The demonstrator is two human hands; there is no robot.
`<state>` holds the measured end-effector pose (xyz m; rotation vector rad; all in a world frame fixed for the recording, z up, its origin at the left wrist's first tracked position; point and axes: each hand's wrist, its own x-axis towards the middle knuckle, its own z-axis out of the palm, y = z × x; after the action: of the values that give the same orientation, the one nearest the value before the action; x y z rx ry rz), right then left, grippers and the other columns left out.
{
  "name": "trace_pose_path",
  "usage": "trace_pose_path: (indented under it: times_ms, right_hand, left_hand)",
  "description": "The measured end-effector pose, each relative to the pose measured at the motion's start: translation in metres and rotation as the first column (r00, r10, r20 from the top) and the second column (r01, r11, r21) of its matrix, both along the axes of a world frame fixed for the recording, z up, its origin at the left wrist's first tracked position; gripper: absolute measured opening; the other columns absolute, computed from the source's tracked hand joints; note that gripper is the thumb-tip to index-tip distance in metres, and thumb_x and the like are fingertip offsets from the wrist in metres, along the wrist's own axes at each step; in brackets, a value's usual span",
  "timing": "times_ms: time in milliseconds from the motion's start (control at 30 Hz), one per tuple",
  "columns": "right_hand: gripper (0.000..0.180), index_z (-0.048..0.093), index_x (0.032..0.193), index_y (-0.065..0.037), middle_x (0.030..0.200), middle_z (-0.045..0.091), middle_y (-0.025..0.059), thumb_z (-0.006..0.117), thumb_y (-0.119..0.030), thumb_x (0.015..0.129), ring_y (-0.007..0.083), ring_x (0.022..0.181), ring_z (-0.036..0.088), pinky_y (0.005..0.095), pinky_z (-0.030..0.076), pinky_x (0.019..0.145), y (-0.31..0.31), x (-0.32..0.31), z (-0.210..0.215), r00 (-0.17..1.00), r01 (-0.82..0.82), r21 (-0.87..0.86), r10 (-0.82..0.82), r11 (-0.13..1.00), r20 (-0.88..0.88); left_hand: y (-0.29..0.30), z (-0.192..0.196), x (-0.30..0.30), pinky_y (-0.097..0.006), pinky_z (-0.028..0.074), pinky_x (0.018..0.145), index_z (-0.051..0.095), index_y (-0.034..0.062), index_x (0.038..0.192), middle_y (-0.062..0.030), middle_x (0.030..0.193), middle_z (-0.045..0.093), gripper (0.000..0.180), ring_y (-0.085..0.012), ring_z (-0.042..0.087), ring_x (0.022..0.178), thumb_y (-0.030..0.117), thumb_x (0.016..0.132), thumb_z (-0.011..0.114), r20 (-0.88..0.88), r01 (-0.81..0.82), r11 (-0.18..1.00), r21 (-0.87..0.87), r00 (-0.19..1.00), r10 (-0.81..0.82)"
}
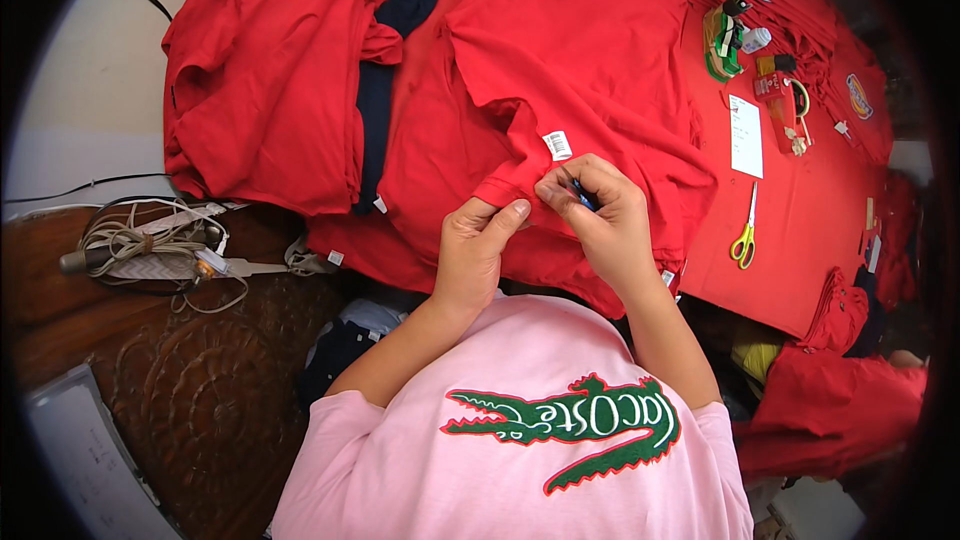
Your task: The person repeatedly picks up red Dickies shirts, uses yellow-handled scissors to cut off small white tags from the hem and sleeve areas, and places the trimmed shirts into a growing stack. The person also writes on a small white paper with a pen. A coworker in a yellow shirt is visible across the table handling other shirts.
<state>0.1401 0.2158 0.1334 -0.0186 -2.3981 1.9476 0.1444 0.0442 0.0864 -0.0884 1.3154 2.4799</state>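
Observation:
A red shirt (580, 50) lies spread over the table in front of me, its near edge drawn up between my two hands. My left hand (476, 245) is closed, pinching that edge between thumb and fingers. Close beside it, my right hand (598, 208) is curled, thumb and forefinger at the fabric. A small blue and dark tool (583, 196) shows partly inside the right hand; its kind is hidden by the fingers. Just above the right hand, a white printed tag (557, 146) sticks up from the shirt.
Yellow-handled scissors (743, 245), a paper slip (746, 137), a green tape dispenser (722, 40) and a red one (780, 105) lie to the right. Another red garment heap (270, 80) is at left. A bundled cord (150, 240) rests on carved wood (215, 390).

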Motion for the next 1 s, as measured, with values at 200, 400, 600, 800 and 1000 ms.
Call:
trace_pose_path:
  times_ms: [200, 400, 600, 800, 1000]
  right_hand:
    - [0.01, 0.072, 0.097, 0.007, 0.09, 0.064, 0.0056, 0.074, -0.002, 0.092, 0.0107, 0.083, 0.059, 0.027, 0.048, 0.077, 0.001, -0.001, -0.002, 0.997, 0.01, -0.098, -0.002, 0.995, 0.079]
    - [0.009, 0.074, 0.099, 0.004, 0.094, 0.067, 0.0063, 0.069, 0.002, 0.091, 0.012, 0.087, 0.062, 0.0268, 0.049, 0.08, 0.009, 0.005, -0.004, 1.0, 0.005, -0.11, -0.004, 0.994, 0.007]
    - [0.017, 0.073, 0.103, 0.001, 0.097, 0.069, 0.0074, 0.066, 0.006, 0.088, 0.0137, 0.091, 0.066, 0.0275, 0.051, 0.083, 0.01, 0.013, -0.002, 0.998, 0.024, -0.051, -0.027, 0.998, -0.054]
    - [0.018, 0.073, 0.103, 0.0, 0.098, 0.071, 0.0084, 0.068, 0.006, 0.087, 0.0145, 0.091, 0.067, 0.0283, 0.052, 0.082, 0.012, 0.018, -0.005, 0.998, 0.01, -0.023, -0.011, 1.0, -0.066]
    - [0.021, 0.071, 0.11, 0.0, 0.1, 0.069, 0.0099, 0.07, 0.002, 0.089, 0.0177, 0.094, 0.066, 0.0306, 0.051, 0.085, 0.054, 0.028, -0.043, 0.983, 0.18, 0.097, -0.174, 0.979, -0.062]
  left_hand:
    - [0.0, 0.004, -0.003, -0.038, 0.053, 0.106, 0.067, 0.0001, 0.132, -0.0119, 0.132, 0.07, 0.031, -0.0198, 0.066, 0.122, 0.003, 0.102, 0.06, -0.009, 0.025, 0.998, 0.053, 1.0, -0.024]
    - [0.005, 0.006, -0.004, -0.033, 0.056, 0.1, 0.068, -0.0021, 0.129, -0.009, 0.123, 0.072, 0.028, -0.0154, 0.068, 0.112, 0.004, 0.102, 0.063, 0.005, 0.009, 0.994, 0.108, 1.0, -0.009]
    - [0.005, 0.006, -0.004, -0.034, 0.056, 0.1, 0.068, -0.0017, 0.129, -0.0084, 0.122, 0.072, 0.029, -0.015, 0.068, 0.111, 0.003, 0.101, 0.064, -0.003, 0.026, 0.993, 0.119, 1.0, -0.026]
    - [0.008, 0.002, -0.003, -0.032, 0.052, 0.102, 0.068, -0.0017, 0.126, -0.0077, 0.121, 0.072, 0.028, -0.0147, 0.066, 0.113, 0.0, 0.099, 0.065, 0.005, 0.017, 0.997, 0.074, 1.0, -0.018]
    - [0.013, -0.011, -0.007, -0.034, 0.053, 0.101, 0.064, -0.0024, 0.123, -0.0112, 0.12, 0.071, 0.026, -0.0181, 0.068, 0.11, -0.005, 0.097, 0.065, 0.027, -0.061, 0.983, 0.174, 0.998, 0.057]
